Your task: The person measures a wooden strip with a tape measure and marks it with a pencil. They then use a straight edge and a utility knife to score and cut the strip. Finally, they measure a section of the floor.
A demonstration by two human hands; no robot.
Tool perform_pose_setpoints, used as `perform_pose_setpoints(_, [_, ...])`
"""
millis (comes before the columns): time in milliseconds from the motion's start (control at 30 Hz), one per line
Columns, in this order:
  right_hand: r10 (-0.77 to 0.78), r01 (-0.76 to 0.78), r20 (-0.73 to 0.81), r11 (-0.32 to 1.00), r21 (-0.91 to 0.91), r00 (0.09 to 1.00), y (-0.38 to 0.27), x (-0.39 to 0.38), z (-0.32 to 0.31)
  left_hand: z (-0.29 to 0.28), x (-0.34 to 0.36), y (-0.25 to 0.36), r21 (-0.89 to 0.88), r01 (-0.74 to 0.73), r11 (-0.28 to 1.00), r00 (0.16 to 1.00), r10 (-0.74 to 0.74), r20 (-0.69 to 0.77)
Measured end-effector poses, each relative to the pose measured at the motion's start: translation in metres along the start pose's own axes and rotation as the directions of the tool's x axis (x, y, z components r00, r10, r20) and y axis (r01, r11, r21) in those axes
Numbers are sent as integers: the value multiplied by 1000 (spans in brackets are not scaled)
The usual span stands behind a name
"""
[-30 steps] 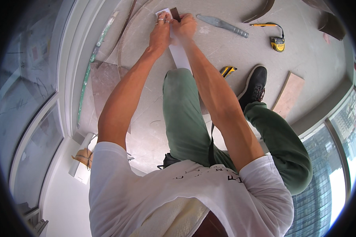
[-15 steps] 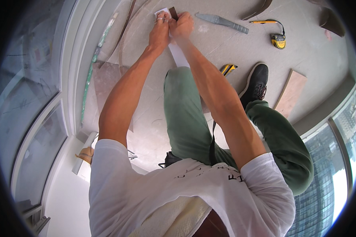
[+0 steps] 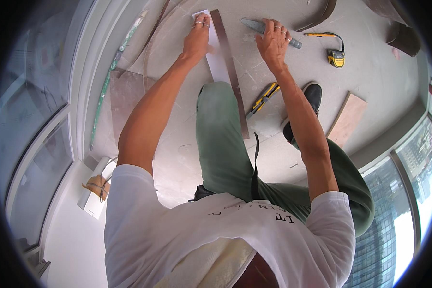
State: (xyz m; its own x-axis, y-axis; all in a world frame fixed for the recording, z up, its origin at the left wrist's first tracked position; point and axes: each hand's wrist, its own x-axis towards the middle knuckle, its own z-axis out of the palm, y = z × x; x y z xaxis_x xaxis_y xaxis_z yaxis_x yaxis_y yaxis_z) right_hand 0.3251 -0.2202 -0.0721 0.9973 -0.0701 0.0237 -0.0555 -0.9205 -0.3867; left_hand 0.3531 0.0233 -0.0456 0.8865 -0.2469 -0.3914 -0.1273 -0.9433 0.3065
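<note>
My left hand [image 3: 198, 36] rests with bent fingers on the upper end of a white strip [image 3: 217, 65], pressing or gripping it. A dark brown strip [image 3: 234, 86] lies along the right side of the white one, reaching past my knee. My right hand [image 3: 272, 43] has its fingers curled over a grey tapered tool with a ribbed handle [image 3: 252, 25]. A yellow-and-black utility knife [image 3: 262, 100] lies beside the brown strip. At upper right are a yellow tape measure [image 3: 336, 58] and a pencil [image 3: 320, 34].
A wooden board [image 3: 346, 117] lies right of my shoe [image 3: 311, 96]. Curved dark pieces [image 3: 401, 40] are at top right. A green-streaked pole [image 3: 108, 89] lies along the left frame of glazed panels [image 3: 33, 144]. A windowed curb curves along the right; a white box [image 3: 93, 201] is at lower left.
My right hand has left the strips and moved right onto the grey tool. The brown strip and more of the utility knife are now exposed. My left hand stays on the white strip.
</note>
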Motion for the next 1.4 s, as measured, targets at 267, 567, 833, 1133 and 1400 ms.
perform_pose_setpoints(267, [-84, 29, 158, 946, 324, 984, -19, -16, 7, 8, 2, -4, -20, -8, 1000, 1000, 7, -26])
perform_pose_setpoints(567, [314, -396, 265, 845, 359, 912, -87, -43, 40, 18, 2, -11, 3, -22, 1000, 998, 22, -57])
perform_pose_setpoints(833, [199, -263, 251, 930, 257, 947, -97, -46, 40, 18, 6, -12, 39, -27, 999, 997, 29, -74])
perform_pose_setpoints(1133, [123, -261, 426, 924, 281, 896, -97, 14, 30, 7, 4, 0, -12, 3, 1000, 1000, -3, -20])
perform_pose_setpoints(1400, [121, -349, 545, 875, 337, 829, -120, 16, 24, 18, 3, -10, 37, -38, 999, 992, 42, -115])
